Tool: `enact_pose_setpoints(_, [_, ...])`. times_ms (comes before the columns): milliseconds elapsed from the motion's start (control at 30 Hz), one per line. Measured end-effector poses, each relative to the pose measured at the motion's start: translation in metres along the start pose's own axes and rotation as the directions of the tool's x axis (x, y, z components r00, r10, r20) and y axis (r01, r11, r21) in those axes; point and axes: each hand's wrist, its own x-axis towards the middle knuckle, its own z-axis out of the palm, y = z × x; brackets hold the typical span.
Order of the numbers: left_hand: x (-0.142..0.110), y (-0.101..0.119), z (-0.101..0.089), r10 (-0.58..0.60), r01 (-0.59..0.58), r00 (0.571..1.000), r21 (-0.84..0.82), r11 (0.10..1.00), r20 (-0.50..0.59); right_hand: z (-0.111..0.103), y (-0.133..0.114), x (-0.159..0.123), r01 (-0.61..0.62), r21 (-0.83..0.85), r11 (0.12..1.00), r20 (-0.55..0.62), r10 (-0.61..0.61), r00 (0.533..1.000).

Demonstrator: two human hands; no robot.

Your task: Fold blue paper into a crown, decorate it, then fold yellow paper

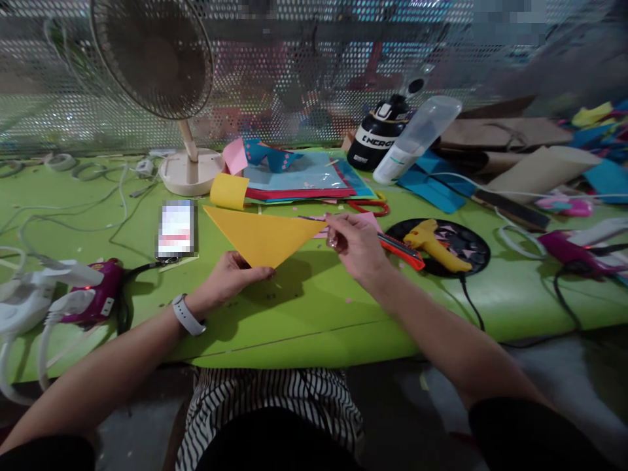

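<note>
A sheet of yellow paper (267,239), triangular in shape with one point downward, is held up above the green table. My left hand (238,278) grips its lower point, thumb in front and the other fingers behind. At the paper's right corner, my right hand (356,245) is closed in a pinch. A thin dark edge shows just behind that corner; what it belongs to is unclear. Partly hidden by my right hand, a red and black utility knife (402,250) lies on the table with pink paper (370,222) close by.
A yellow glue gun (436,245) rests on a round black tray (478,255). Red-handled scissors (377,208), stacked coloured sheets (299,176) and a rolled yellow strip (228,191) lie behind. A fan (191,171), a phone (175,229), bottles (377,134) and power strips (101,291) surround the work area.
</note>
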Motion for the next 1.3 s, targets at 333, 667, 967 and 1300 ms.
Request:
enact_pose_setpoints(333, [-0.001, 0.002, -0.003, 0.095, -0.112, 0.99, 0.182, 0.977, 0.103, -0.001, -0.004, -0.012, 0.209, -0.336, 0.918, 0.383, -0.07, 0.921])
enact_pose_setpoints(667, [0.008, 0.013, -0.015, -0.049, 0.07, 0.996, -0.314, 0.947, 0.074, 0.003, 0.007, -0.011, 0.254, -0.313, 0.915, 0.315, -0.152, 0.937])
enact_pose_setpoints(967, [0.009, 0.004, -0.014, -0.009, 0.009, 1.0, -0.042, 0.999, -0.022, -0.004, 0.01, -0.016, 0.171, -0.189, 0.967, 0.45, -0.07, 0.89])
enact_pose_setpoints(1300, [0.001, 0.007, -0.014, 0.11, -0.118, 0.993, 0.368, 0.922, 0.042, -0.002, 0.014, -0.009, 0.257, -0.244, 0.935, 0.262, -0.191, 0.946])
